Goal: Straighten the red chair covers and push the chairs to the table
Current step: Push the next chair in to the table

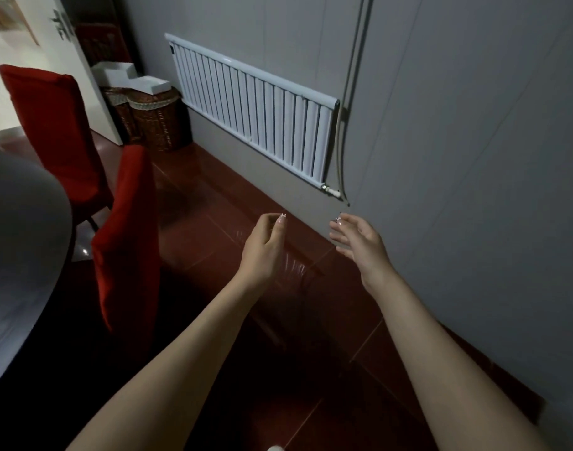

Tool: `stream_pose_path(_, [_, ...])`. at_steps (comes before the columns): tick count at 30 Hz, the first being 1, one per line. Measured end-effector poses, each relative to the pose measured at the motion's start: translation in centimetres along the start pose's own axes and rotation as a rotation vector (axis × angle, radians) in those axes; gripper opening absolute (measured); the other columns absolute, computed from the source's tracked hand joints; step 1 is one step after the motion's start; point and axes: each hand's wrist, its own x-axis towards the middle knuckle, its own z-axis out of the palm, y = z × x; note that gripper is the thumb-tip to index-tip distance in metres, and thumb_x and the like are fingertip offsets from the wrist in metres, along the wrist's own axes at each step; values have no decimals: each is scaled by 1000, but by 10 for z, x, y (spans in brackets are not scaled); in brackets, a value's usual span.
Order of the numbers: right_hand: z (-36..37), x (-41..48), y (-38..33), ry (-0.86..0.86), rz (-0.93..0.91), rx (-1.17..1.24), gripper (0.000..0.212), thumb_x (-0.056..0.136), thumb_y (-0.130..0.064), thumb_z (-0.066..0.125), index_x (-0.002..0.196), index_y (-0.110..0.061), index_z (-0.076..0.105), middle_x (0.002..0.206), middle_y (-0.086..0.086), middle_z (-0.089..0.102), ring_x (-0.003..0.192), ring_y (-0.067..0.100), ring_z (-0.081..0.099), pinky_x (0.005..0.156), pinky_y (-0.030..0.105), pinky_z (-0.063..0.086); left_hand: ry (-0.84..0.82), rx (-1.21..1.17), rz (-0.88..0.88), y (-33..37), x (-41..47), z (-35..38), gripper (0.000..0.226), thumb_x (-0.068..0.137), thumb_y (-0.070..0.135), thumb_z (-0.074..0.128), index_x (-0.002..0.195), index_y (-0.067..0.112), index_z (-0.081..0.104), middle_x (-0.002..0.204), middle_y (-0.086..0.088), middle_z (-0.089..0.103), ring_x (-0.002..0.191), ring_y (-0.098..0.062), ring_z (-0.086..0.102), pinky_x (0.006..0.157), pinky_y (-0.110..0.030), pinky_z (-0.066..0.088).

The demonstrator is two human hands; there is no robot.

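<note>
Two chairs in red covers stand at the left beside a round table [21, 229] with a grey top. The nearer red chair [128, 242] is seen from its side, its back close to the table's edge. The farther red chair [55, 131] stands behind it, its tall back facing me. Both my arms reach forward over the floor, to the right of the chairs. My left hand [262, 252] hangs in the air with loosely curled fingers and holds nothing. My right hand [360, 242] is spread open, palm turned left, touching nothing.
A white radiator [255, 109] hangs on the grey wall [473, 157] ahead, with a pipe at its right end. Two wicker baskets [158, 122] with white boxes on top stand in the corner by a white door. The floor [213, 229] is dark red tile.
</note>
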Motion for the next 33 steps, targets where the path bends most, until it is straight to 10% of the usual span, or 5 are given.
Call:
stream_pose_path(13, [12,130,-18,-71,37,44,6,94,-30,53,99,-29,56,102,-5,67,98,13,65,88,33,48,22,-46,28,-8,127,24,31,96,44,41,117,23,52,119,3,60,110,-12,56,91,-30,45])
stream_pose_path(33, [82,396,-29,-669,59,-13,8,92,-27,56,99,-29,56,105,0,66,92,11,64,77,27,48,563,-53,-177,-17,302,75,11,95,32,51,105,28,55,106,9,62,103,-10,60,79,-22,44])
